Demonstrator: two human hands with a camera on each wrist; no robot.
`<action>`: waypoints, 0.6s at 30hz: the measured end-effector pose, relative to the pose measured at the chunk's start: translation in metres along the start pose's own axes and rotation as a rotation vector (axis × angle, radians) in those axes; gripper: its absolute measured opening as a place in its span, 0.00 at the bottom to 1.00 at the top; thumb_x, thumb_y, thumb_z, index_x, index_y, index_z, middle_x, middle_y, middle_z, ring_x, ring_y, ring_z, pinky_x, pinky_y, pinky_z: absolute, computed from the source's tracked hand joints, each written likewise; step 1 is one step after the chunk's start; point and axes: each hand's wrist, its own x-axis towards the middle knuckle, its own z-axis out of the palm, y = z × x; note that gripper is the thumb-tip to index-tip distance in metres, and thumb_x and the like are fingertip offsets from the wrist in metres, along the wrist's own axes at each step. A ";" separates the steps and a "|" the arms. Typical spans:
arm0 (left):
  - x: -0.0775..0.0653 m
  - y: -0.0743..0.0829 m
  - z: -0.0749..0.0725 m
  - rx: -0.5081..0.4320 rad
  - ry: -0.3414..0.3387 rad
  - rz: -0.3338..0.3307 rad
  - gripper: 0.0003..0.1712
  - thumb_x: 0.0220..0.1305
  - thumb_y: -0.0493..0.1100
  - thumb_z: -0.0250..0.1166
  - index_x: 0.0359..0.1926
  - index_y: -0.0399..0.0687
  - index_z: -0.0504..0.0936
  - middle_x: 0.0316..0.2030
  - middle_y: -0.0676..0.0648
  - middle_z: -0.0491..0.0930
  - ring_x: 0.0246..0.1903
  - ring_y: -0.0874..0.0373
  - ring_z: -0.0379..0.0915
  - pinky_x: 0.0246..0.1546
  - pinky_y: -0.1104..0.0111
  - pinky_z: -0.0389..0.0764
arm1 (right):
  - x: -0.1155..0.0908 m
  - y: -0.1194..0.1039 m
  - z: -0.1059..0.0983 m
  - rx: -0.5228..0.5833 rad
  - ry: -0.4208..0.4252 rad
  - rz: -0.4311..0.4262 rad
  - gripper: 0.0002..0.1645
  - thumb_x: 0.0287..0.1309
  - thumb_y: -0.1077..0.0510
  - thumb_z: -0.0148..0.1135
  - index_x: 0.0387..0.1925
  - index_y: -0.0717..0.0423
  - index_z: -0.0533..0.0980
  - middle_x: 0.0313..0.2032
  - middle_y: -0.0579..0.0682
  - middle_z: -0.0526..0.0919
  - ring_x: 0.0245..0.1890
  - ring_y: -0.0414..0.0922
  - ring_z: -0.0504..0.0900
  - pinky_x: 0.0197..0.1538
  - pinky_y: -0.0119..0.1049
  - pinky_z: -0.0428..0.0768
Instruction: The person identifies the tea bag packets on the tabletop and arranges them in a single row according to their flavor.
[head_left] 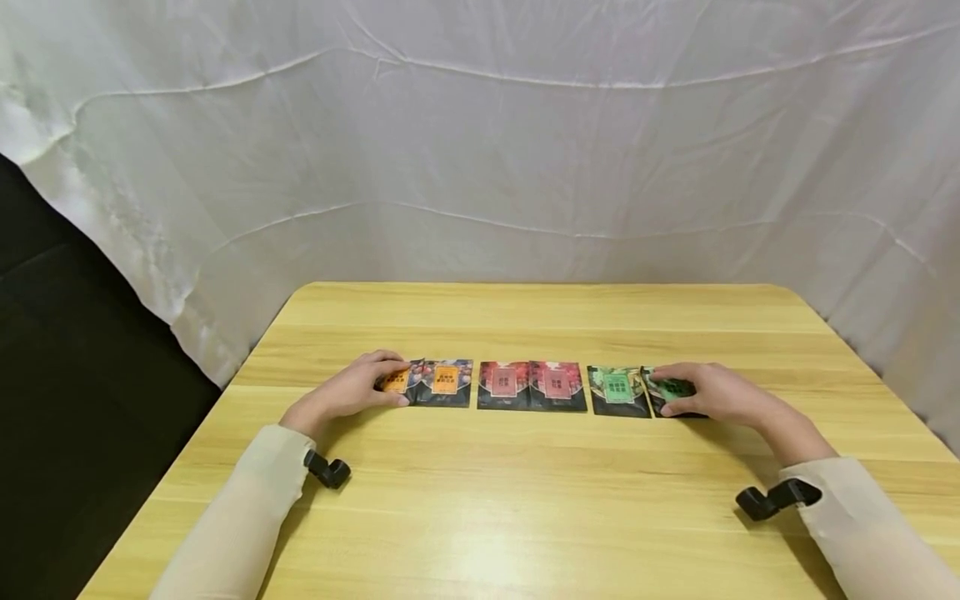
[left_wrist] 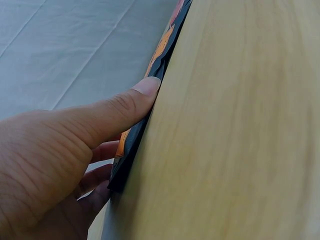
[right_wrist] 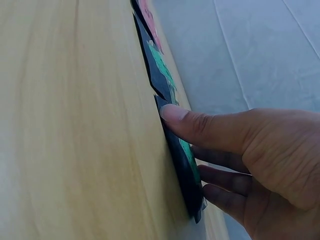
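Flat black sachets with coloured labels lie in one row across the table. My left hand (head_left: 358,385) spans the outermost orange-labelled sachet (head_left: 397,381), thumb (left_wrist: 147,86) on its near edge and fingers at its far side. Beside it lies a second orange-labelled sachet (head_left: 444,383), slightly overlapped. At the row's right end, my right hand (head_left: 716,392) holds the outer green-labelled sachet (head_left: 672,388) the same way, its thumb (right_wrist: 175,113) at the near edge by the corner. Another green-labelled sachet (head_left: 618,392) sits just left of it. My palms hide parts of both outer sachets.
Two red-labelled sachets (head_left: 504,387) lie side by side mid-row, with narrow gaps to the orange and green pairs. The wooden table (head_left: 480,492) has rounded far corners. A pale cloth (head_left: 480,167) hangs behind it, and a dark surface (head_left: 67,375) stands at the left.
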 end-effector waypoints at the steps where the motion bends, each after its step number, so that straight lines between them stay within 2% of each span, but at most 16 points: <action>1: 0.000 0.000 0.000 -0.001 -0.002 0.001 0.45 0.61 0.62 0.66 0.72 0.45 0.65 0.69 0.40 0.61 0.68 0.40 0.54 0.66 0.45 0.59 | 0.000 0.000 0.000 0.001 0.000 0.002 0.37 0.55 0.41 0.70 0.62 0.55 0.76 0.60 0.61 0.75 0.60 0.66 0.71 0.58 0.62 0.69; 18: -0.002 -0.001 0.002 0.002 0.006 -0.001 0.44 0.61 0.61 0.67 0.71 0.44 0.66 0.68 0.39 0.62 0.68 0.39 0.55 0.66 0.45 0.60 | 0.000 -0.003 -0.001 0.001 0.011 -0.004 0.38 0.55 0.43 0.71 0.62 0.58 0.75 0.59 0.62 0.77 0.59 0.65 0.72 0.58 0.62 0.70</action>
